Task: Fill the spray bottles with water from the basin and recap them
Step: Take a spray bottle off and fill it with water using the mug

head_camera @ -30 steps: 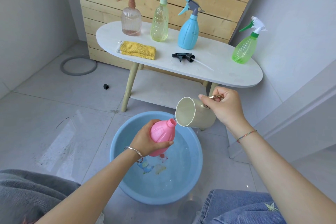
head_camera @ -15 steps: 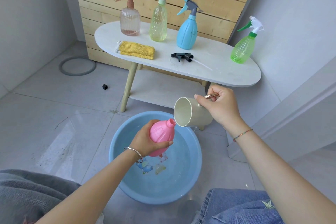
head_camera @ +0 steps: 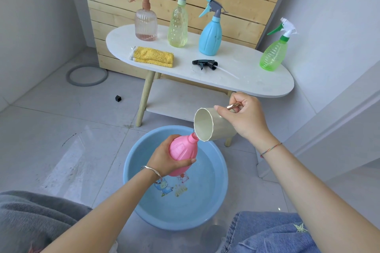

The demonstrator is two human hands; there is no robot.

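My left hand (head_camera: 164, 157) grips an uncapped pink bottle (head_camera: 183, 153), tilted over the blue basin (head_camera: 141, 201) of water. My right hand (head_camera: 245, 118) holds a cream cup (head_camera: 207, 124) by its metal handle, tipped so its rim touches the bottle's neck. A black spray cap (head_camera: 204, 64) with its tube lies loose on the white table (head_camera: 257, 80). Capped bottles stand on the table: a clear pinkish one (head_camera: 146, 23), a yellow-green one (head_camera: 177, 24), a blue one (head_camera: 210, 36) and a green one (head_camera: 273, 54).
A folded yellow cloth (head_camera: 153, 57) lies on the table's left part. A lower shelf (head_camera: 181, 98) sits under the tabletop. On the tiled floor lie a grey ring (head_camera: 87, 75) and a small black cube (head_camera: 118, 98). My knees frame the basin.
The cup has tipped slightly further and shifted a little left against the bottle's neck. Both hands otherwise hold their places over the basin.
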